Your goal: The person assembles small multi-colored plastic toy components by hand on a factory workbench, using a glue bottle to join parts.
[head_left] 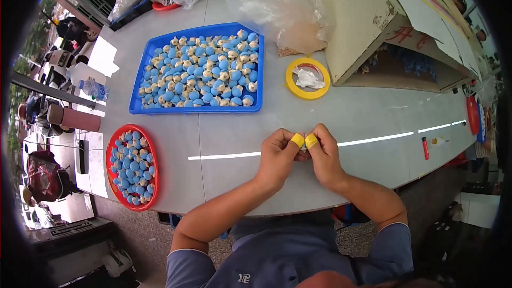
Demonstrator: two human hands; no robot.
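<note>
My left hand [279, 154] and my right hand [326, 157] meet above the grey table near its front edge. Yellow tape wraps both thumbs, which press side by side with the fingers curled beneath. A bit of something small and pale shows between the thumb tips; the fingers hide the rest. Beyond my hands to the left, a blue tray [197, 110] carries many small blue-and-cream toy figures [205, 66]. More such pieces [132, 168] fill a red oval basket [154, 184] at the left. Farther off stands a yellow round dish [292, 84] with crumpled white material [309, 79] inside.
Clear plastic bags [277, 8] lie at the back. A worn open-fronted box [368, 37] occupies the back right. A pink bottle [74, 118] and a clear plastic jug [88, 77] are at the left. A red marker-like stick [425, 148] lies at the right.
</note>
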